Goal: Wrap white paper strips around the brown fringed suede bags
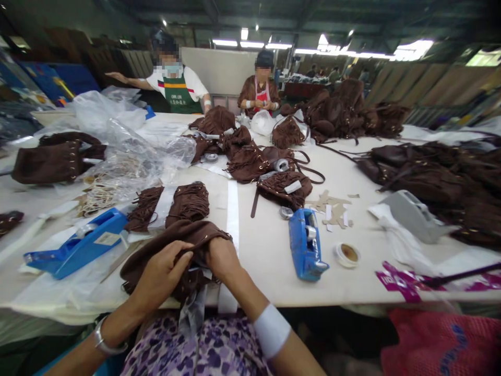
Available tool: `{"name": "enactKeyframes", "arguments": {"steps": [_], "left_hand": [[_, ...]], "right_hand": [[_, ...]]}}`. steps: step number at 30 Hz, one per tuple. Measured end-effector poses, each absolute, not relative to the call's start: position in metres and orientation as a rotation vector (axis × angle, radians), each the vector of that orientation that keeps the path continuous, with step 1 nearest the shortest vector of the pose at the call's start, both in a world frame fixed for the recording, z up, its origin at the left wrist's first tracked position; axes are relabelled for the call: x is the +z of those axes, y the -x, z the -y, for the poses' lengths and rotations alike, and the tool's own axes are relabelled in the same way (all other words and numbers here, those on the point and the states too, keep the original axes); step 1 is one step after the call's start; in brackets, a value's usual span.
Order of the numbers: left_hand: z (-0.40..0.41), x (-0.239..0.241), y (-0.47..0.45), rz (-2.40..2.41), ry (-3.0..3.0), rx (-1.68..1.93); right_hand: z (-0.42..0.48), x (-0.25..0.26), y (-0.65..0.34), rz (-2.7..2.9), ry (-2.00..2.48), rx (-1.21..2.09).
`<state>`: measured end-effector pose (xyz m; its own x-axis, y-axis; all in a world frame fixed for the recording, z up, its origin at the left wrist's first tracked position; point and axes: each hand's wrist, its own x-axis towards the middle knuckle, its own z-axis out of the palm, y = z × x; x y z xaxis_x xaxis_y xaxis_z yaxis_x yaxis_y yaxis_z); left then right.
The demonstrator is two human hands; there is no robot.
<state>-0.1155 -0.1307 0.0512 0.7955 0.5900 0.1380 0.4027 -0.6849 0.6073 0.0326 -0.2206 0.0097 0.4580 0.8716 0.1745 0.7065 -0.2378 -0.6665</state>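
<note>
A dark brown bag (152, 245) lies at the table's near edge with its mouth toward me. My left hand (166, 269) pinches the rim of that opening between thumb and fingers. At the rim's right side is my right hand (224, 257), its fingers reaching into the bag and hidden by it. A strip of clear plastic (192, 310) hangs from the bag over the table edge. Just beyond lies a fringed brown bag (190, 202) with a pale band of wrapping (161, 209) beside it.
Blue tape dispensers stand left (84, 243) and right (305, 245) of me; a grey dispenser (415, 214) is farther right. A small round tub (346, 254) sits near paper scraps (334, 211). Brown bags (442, 177) pile up at right. Two people (180, 91) work across the table.
</note>
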Motion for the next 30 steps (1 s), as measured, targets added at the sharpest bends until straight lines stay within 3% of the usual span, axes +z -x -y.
{"name": "enactKeyframes", "arguments": {"steps": [3,8,13,17,22,25,30], "left_hand": [[0.126,0.059,0.114,-0.838,-2.352,0.451],[0.127,0.063,0.111,-0.937,-2.282,0.447],[0.126,0.060,0.112,-0.885,-2.435,0.526],[0.138,0.058,0.125,-0.618,-2.870,0.607],[0.176,0.054,0.157,-0.052,-3.158,0.370],[0.189,0.047,0.171,-0.097,-3.198,0.310],[0.183,0.030,0.173,-0.165,-3.357,0.545]], "right_hand": [[0.280,0.009,-0.020,1.273,2.005,0.251],[0.330,-0.026,0.039,1.049,2.023,0.834],[0.316,-0.048,0.066,1.017,2.100,0.767],[0.335,-0.029,0.040,1.064,1.955,0.691],[0.352,0.002,0.008,0.918,1.840,0.775],[0.348,0.007,0.002,0.820,1.703,0.885],[0.341,0.013,0.000,0.814,1.613,0.925]]}}
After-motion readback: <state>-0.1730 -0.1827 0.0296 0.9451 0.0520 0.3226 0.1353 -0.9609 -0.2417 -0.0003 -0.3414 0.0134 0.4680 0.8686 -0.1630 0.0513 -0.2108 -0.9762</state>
